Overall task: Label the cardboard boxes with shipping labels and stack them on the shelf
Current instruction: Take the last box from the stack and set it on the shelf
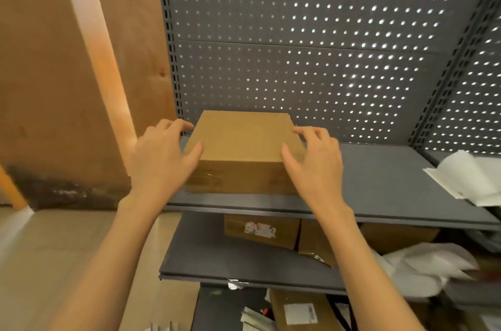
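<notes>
While you are setting the plain brown cardboard box on the upper dark grey metal shelf, you are flanking it with both hands: your left hand is touching its left edge, your right hand its right edge, fingers spread and loosely bent, resting against it rather than clamped round it. Keep pushing evenly from both sides so it is sliding back square to the perforated grey back panel, not skewing. It is sitting flat near the shelf's front left, its front face taped, and no shipping label is showing on its top.
</notes>
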Tool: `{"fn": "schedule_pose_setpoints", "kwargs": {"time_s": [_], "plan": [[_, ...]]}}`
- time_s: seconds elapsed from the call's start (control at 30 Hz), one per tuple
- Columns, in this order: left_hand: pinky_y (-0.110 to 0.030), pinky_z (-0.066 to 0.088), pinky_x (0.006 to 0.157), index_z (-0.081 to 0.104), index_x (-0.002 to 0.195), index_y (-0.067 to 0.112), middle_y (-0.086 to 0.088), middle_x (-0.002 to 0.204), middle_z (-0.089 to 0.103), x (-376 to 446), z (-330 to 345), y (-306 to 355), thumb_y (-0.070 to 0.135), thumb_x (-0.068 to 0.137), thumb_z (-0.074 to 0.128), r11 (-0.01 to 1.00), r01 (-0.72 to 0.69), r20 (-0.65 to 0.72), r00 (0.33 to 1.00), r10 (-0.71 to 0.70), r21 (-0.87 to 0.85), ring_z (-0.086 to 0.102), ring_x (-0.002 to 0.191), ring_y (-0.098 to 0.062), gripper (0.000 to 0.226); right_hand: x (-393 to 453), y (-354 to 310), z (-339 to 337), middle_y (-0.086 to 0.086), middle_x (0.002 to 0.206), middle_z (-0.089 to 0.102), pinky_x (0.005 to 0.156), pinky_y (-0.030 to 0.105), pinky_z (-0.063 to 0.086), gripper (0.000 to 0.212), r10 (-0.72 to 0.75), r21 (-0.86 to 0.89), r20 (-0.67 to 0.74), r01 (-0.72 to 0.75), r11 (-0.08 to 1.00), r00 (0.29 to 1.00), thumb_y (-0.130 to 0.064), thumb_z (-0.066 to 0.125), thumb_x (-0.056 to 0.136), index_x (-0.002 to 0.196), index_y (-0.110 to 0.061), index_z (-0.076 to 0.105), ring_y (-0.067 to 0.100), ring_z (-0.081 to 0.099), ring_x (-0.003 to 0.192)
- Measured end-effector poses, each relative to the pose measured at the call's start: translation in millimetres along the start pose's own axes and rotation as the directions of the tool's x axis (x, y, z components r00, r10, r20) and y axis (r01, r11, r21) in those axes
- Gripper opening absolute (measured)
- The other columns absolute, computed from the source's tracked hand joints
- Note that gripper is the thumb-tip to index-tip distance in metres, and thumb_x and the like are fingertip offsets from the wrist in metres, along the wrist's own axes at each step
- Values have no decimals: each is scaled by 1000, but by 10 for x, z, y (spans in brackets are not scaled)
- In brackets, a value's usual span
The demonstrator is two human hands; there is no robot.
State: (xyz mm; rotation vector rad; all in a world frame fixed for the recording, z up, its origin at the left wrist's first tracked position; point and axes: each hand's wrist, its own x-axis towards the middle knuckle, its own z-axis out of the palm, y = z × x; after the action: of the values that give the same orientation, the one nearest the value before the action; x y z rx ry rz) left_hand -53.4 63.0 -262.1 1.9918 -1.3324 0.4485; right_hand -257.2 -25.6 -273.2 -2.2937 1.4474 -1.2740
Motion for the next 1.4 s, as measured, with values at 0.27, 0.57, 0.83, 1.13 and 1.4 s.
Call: {"fn": "schedule_pose_setpoints", "kwargs": {"time_s": [0.27, 0.57, 0.83, 1.13, 1.4], "plan": [[-41, 36, 102, 41, 137, 20, -4, 141, 44, 87, 473, -312, 42, 85, 63, 801, 350, 227, 935, -271, -485, 42, 128, -24, 61, 41, 139, 191, -7, 140, 43, 92, 23, 29, 57, 259, 332, 83, -271, 903, 962, -39, 62, 87, 138, -25, 39, 13, 36, 130], [-26, 39, 74, 38, 140, 17, 4, 126, 50, 70, 790, -323, 40, 85, 62, 320, 654, 529, 749, -398, -685, 51, 101, -12, 64, 174, 293, 459, -2, 138, 42, 88, 28, 36, 73, 545, 552, 278, -595, 584, 791, -42, 66, 84, 145, -23, 32, 12, 43, 110], [-25, 42, 68, 50, 129, 20, 4, 115, 60, 69, 876, -297, 36, 85, 62, 212, 646, 556, 749, -359, -733, 59, 95, -9, 48, 176, 377, 550, -9, 109, 56, 64, 16, 37, 46, 578, 640, 389, -662, 391, 718, -36, 64, 86, 129, -21, 53, -3, 49, 85], [-25, 42, 66, 53, 126, 20, 12, 102, 59, 129, 834, -7, 29, 86, 61, 184, 577, 492, 793, -360, -796, 57, 89, -5, 42, 255, 448, 286, -6, 122, 55, 68, 19, 40, 51, 589, 701, 281, -581, 412, 757, -39, 64, 85, 131, -25, 50, 7, 52, 101], [-29, 40, 64, 51, 128, 18, 7, 104, 58, 160, 913, 584, 39, 78, 66, 208, 540, 477, 831, -286, -816, 55, 89, -9, 56, 307, 830, -182, -2, 128, 52, 68, 21, 40, 57, 608, 739, 199, -525, 422, 769, -41, 65, 84, 134, -22, 47, 14, 50, 111]]}}
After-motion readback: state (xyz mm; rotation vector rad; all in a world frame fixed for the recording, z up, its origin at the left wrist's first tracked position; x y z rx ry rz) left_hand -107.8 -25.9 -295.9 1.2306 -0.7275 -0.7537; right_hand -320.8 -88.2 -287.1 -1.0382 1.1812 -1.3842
